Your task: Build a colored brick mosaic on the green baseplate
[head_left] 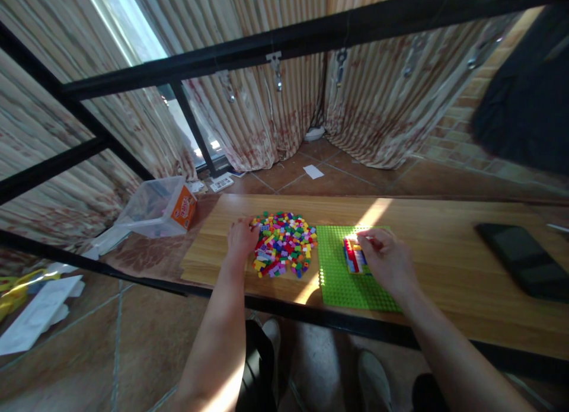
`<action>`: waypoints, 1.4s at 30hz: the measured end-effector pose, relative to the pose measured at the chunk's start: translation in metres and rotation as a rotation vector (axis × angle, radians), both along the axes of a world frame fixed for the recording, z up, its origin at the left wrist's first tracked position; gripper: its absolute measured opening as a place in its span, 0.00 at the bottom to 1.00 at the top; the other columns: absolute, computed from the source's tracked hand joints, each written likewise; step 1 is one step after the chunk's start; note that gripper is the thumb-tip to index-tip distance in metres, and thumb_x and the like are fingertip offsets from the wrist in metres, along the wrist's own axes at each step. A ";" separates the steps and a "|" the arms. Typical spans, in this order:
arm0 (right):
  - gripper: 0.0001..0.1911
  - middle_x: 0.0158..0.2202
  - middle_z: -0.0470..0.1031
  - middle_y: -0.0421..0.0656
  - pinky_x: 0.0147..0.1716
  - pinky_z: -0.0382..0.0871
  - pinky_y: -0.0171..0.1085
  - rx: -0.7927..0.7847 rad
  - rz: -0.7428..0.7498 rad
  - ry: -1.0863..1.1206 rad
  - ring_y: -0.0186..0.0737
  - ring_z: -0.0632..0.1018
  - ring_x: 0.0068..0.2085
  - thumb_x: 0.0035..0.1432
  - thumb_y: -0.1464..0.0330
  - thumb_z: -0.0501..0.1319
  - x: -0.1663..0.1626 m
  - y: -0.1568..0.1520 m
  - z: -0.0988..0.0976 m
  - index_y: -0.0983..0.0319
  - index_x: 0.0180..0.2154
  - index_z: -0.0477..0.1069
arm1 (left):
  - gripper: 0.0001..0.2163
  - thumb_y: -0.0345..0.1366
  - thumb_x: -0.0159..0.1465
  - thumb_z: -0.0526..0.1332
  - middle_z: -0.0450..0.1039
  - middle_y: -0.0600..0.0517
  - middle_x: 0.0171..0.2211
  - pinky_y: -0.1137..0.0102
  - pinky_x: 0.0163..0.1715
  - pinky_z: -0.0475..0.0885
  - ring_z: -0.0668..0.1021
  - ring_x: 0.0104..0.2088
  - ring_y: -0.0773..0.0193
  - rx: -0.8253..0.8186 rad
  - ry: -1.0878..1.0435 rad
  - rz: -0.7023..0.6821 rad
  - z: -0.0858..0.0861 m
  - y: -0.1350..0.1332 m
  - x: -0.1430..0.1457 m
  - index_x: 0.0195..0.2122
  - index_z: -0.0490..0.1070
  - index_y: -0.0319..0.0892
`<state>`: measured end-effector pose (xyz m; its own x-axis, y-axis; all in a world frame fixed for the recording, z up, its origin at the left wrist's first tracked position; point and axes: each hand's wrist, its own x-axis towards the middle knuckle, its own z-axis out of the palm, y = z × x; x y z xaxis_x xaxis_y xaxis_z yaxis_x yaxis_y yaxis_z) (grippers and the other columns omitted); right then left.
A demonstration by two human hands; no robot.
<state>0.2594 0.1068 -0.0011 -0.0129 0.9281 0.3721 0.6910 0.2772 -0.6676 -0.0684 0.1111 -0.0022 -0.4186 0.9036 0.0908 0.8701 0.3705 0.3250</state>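
A heap of small many-coloured bricks (284,243) lies on the wooden table (444,234). My left hand (240,241) rests at the heap's left edge, fingers curled down onto the bricks; what they hold is hidden. To the right lies a green studded baseplate (340,281). A small block of red, white and blue bricks (354,258) stands on it. My right hand (386,261) is over that block, fingertips pinched at its top end on a small brick.
A dark phone (524,261) lies on the table's right side. A clear plastic tub (155,207) with an orange box (184,207) sits at the table's left end. A black metal frame (311,35) crosses overhead. Curtains hang behind; papers lie on the tiled floor.
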 end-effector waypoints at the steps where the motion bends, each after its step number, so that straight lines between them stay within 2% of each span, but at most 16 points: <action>1: 0.16 0.34 0.77 0.47 0.33 0.69 0.40 -0.001 0.002 -0.004 0.40 0.75 0.30 0.60 0.59 0.53 0.000 0.000 0.000 0.60 0.32 0.76 | 0.13 0.38 0.63 0.60 0.77 0.41 0.45 0.62 0.51 0.68 0.76 0.48 0.53 -0.006 -0.012 0.007 0.000 0.000 0.000 0.46 0.75 0.40; 9: 0.15 0.34 0.77 0.46 0.31 0.68 0.38 0.007 0.024 -0.012 0.40 0.76 0.29 0.60 0.60 0.53 0.000 -0.002 0.002 0.59 0.32 0.75 | 0.09 0.36 0.60 0.63 0.79 0.46 0.40 0.67 0.41 0.70 0.79 0.41 0.58 -0.015 -0.111 0.070 0.000 0.004 0.002 0.42 0.73 0.43; 17: 0.14 0.34 0.77 0.46 0.35 0.67 0.40 0.012 0.036 -0.023 0.43 0.76 0.34 0.60 0.61 0.54 0.001 0.000 -0.001 0.59 0.32 0.75 | 0.11 0.34 0.59 0.64 0.79 0.48 0.38 0.67 0.40 0.71 0.79 0.39 0.59 0.037 -0.172 0.066 0.000 0.005 0.002 0.43 0.72 0.42; 21: 0.14 0.34 0.77 0.46 0.35 0.68 0.40 0.009 0.031 -0.025 0.43 0.76 0.34 0.60 0.62 0.53 0.000 -0.001 0.000 0.59 0.31 0.75 | 0.14 0.32 0.58 0.63 0.79 0.48 0.37 0.67 0.41 0.71 0.79 0.39 0.59 0.068 -0.188 0.048 0.002 0.005 0.005 0.46 0.73 0.41; 26: 0.13 0.35 0.77 0.46 0.35 0.68 0.40 0.005 0.035 0.012 0.42 0.76 0.33 0.60 0.62 0.54 0.000 -0.002 0.001 0.59 0.32 0.75 | 0.14 0.29 0.56 0.62 0.78 0.50 0.35 0.69 0.39 0.72 0.79 0.37 0.61 0.145 -0.258 0.040 0.008 0.005 0.004 0.44 0.75 0.40; 28: 0.13 0.35 0.77 0.46 0.35 0.68 0.40 0.012 0.031 0.038 0.42 0.76 0.33 0.60 0.62 0.54 -0.001 -0.002 0.002 0.59 0.31 0.75 | 0.14 0.29 0.55 0.62 0.78 0.50 0.35 0.70 0.37 0.72 0.78 0.35 0.62 0.209 -0.383 0.051 0.013 0.004 0.004 0.44 0.75 0.39; 31: 0.13 0.35 0.78 0.46 0.33 0.68 0.39 -0.006 0.037 0.143 0.39 0.75 0.31 0.59 0.61 0.56 -0.007 -0.004 0.004 0.60 0.32 0.75 | 0.16 0.31 0.52 0.65 0.77 0.51 0.36 0.71 0.33 0.72 0.77 0.30 0.66 0.332 -0.790 0.039 0.022 -0.001 0.015 0.44 0.76 0.39; 33: 0.13 0.32 0.78 0.44 0.29 0.67 0.37 -0.052 0.055 0.284 0.37 0.74 0.28 0.58 0.59 0.58 -0.016 -0.008 0.007 0.61 0.33 0.75 | 0.18 0.34 0.48 0.69 0.77 0.54 0.33 0.72 0.33 0.72 0.76 0.29 0.69 0.401 -1.105 -0.010 0.027 -0.005 0.033 0.42 0.77 0.39; 34: 0.14 0.27 0.76 0.42 0.27 0.65 0.36 -0.087 0.072 0.354 0.36 0.73 0.25 0.58 0.58 0.58 -0.021 -0.009 0.008 0.61 0.34 0.75 | 0.19 0.35 0.46 0.71 0.76 0.55 0.31 0.73 0.33 0.71 0.76 0.29 0.70 0.427 -1.245 -0.034 0.028 -0.007 0.045 0.41 0.77 0.40; 36: 0.14 0.25 0.76 0.42 0.27 0.66 0.36 -0.144 0.128 0.457 0.36 0.73 0.25 0.56 0.58 0.61 -0.034 -0.012 0.012 0.62 0.34 0.76 | 0.19 0.34 0.42 0.73 0.76 0.55 0.30 0.75 0.35 0.71 0.77 0.31 0.71 0.447 -1.455 -0.062 0.031 -0.012 0.074 0.37 0.78 0.40; 38: 0.15 0.29 0.78 0.44 0.31 0.69 0.37 -0.248 0.207 0.581 0.38 0.76 0.30 0.54 0.57 0.63 -0.047 -0.013 0.015 0.62 0.34 0.76 | 0.18 0.32 0.41 0.74 0.77 0.55 0.31 0.75 0.35 0.71 0.77 0.32 0.70 0.423 -1.570 -0.077 0.032 -0.017 0.101 0.36 0.79 0.40; 42: 0.19 0.29 0.78 0.43 0.31 0.70 0.37 -0.411 0.270 0.821 0.37 0.76 0.30 0.47 0.53 0.67 -0.063 -0.010 0.019 0.62 0.32 0.75 | 0.15 0.30 0.43 0.73 0.77 0.54 0.30 0.75 0.34 0.71 0.77 0.31 0.70 0.326 -1.656 -0.112 0.036 -0.026 0.138 0.34 0.79 0.40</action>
<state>0.1969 0.0965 0.0176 -0.1258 0.9920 0.0065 -0.0895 -0.0048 -0.9960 0.0694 0.0853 0.0339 -0.1884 0.9667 -0.1730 -0.4434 0.0734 0.8933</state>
